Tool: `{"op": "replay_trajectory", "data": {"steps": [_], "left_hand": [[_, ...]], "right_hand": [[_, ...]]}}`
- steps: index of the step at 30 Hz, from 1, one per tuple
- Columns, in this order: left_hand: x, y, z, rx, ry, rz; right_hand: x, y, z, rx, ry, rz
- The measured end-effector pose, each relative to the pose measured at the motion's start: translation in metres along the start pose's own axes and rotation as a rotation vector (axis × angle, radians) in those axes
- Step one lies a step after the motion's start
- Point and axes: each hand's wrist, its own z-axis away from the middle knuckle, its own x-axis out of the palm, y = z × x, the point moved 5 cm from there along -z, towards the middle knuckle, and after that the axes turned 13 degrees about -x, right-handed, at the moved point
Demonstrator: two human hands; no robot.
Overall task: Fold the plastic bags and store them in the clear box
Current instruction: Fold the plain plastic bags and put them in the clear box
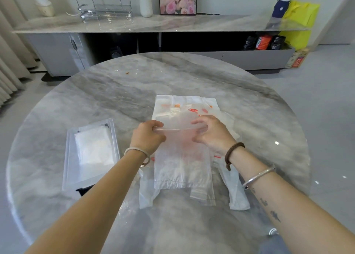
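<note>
Now | clear box (90, 178): folded bag (94, 148) inside | both hands pinch bag (180, 157)

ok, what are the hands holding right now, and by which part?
Both grip the top plastic bag by its raised far edge: the left hand pinches the left end, the right hand the right end.

both forearms reach forward from the lower corners and converge near the middle, with the backs of the hands turned up. the left hand (148, 136) curls its fingers (156, 123) and pinches the raised fold of a plastic bag (180, 163) at its left end. the right hand (213, 134) grips the same fold at the right end, fingers curled round it.
</note>
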Motion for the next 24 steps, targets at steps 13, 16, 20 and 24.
{"op": "replay_trajectory", "data": {"steps": [13,16,20,24], "left_hand": [[-0.028,0.030,0.018,0.151,-0.029,0.216],[-0.029,0.032,0.018,0.112,-0.099,0.491],[-0.025,0.031,0.020,0.030,-0.148,0.670],[-0.027,0.031,0.019,-0.003,-0.143,0.709]], "right_hand": [[-0.035,-0.024,0.005,-0.102,0.264,-0.359],[-0.040,-0.023,0.004,-0.049,0.294,-0.649],[-0.027,-0.019,0.008,0.042,0.143,-0.542],[-0.024,-0.020,0.008,0.058,0.154,-0.573]]}}
